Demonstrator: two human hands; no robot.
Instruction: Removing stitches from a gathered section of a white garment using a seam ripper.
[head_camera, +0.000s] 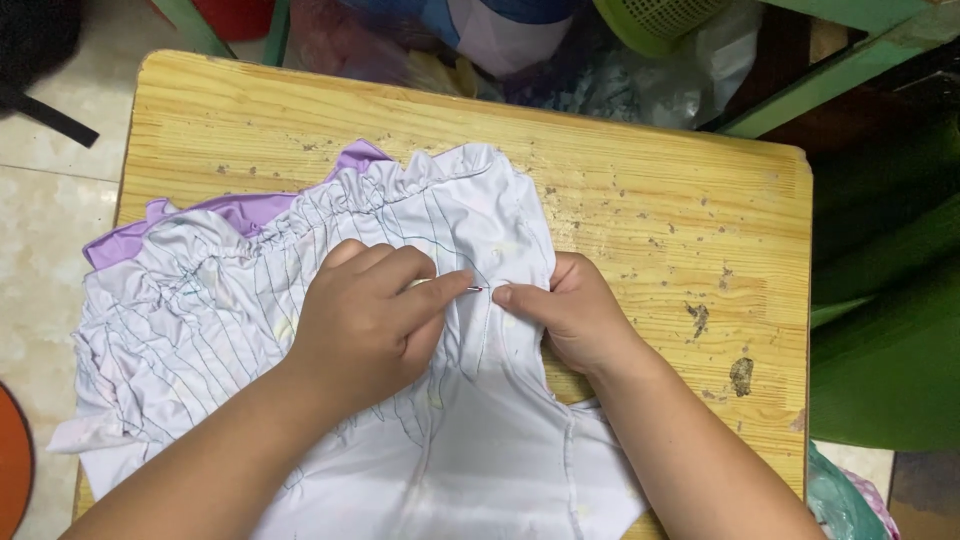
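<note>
**stitchfan:** Pale lilac-white garment (300, 330) w/ thin dark stripes and a gathered ruffled edge, lying spread over the scuffed yellowish wooden table (650, 190), purple lining showing at the far-left edge. Where's it sit rel. to the hands tho?

**threadhead:** Right under both of them, tbh. Left hand (365, 325) rests on top of the fabric, fingers curled, thumb + index tip pinching a tiny thin metal tool (477, 289), needle or pin, can't tell which, too small. Right hand (570, 315) is just beside it, closed on a fold of the same cloth, fingertips almost touching the left's.

**stitchfan:** So which way does the pointy thing run?

**threadhead:** Roughly sideways across the table, from the left fingertips toward the right ones. It sits in the little gap btwn the two hands, right at a seam that runs down toward the wearer. Left hand's the one that's actually got it; right is nearest the free end.

**stitchfan:** Anything else around?

**threadhead:** Crumpled bags and cloth (560, 60) past the far table edge, a yellow-green mesh basket (655, 20) up top, green frame (850, 70) on the right. All well apart from the hands.
</note>
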